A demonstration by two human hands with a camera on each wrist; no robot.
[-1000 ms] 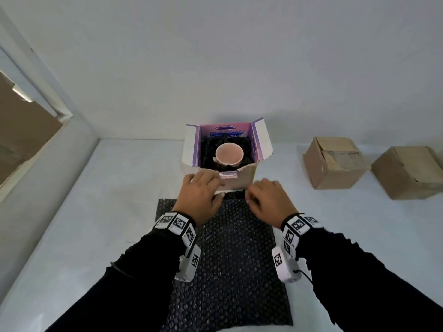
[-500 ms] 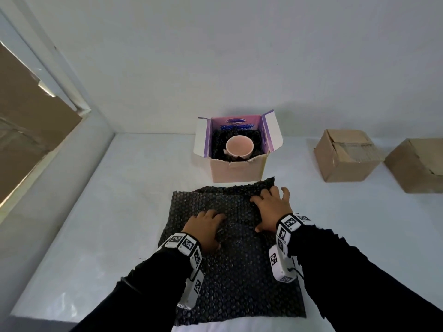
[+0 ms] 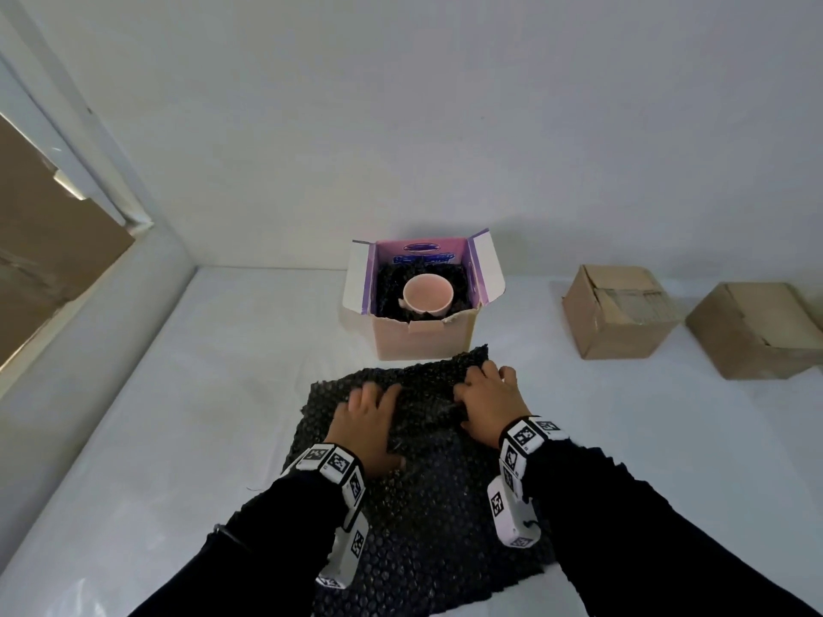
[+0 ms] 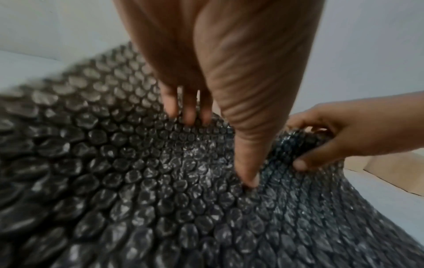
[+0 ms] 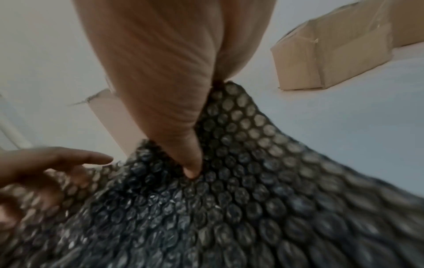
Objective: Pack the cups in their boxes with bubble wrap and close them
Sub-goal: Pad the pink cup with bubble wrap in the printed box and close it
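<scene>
A pink cup (image 3: pixel 427 295) sits on black padding inside an open purple-lined box (image 3: pixel 425 345) at the back of the table. In front of it lies a black bubble wrap sheet (image 3: pixel 427 514), bunched up at its far end. My left hand (image 3: pixel 369 414) presses on that far part with fairly straight fingers (image 4: pixel 188 112) and thumb. A raised fold of the wrap (image 4: pixel 305 143) is gripped by my right hand (image 3: pixel 487 396), seen in the left wrist view with thumb below and fingers above. In the right wrist view the right thumb digs into the wrap (image 5: pixel 241 181); the other fingers are hidden.
Two shut brown cardboard boxes (image 3: pixel 619 316) (image 3: pixel 752 334) stand to the right on the white table (image 3: pixel 213 394). A wall runs behind the table and a slanted ledge with a window frame (image 3: pixel 89 180) along its left side.
Both hands left the box's front flap and came down onto the bubble wrap. They have since slid toward its far edge, and the wrap has bunched up between them.
</scene>
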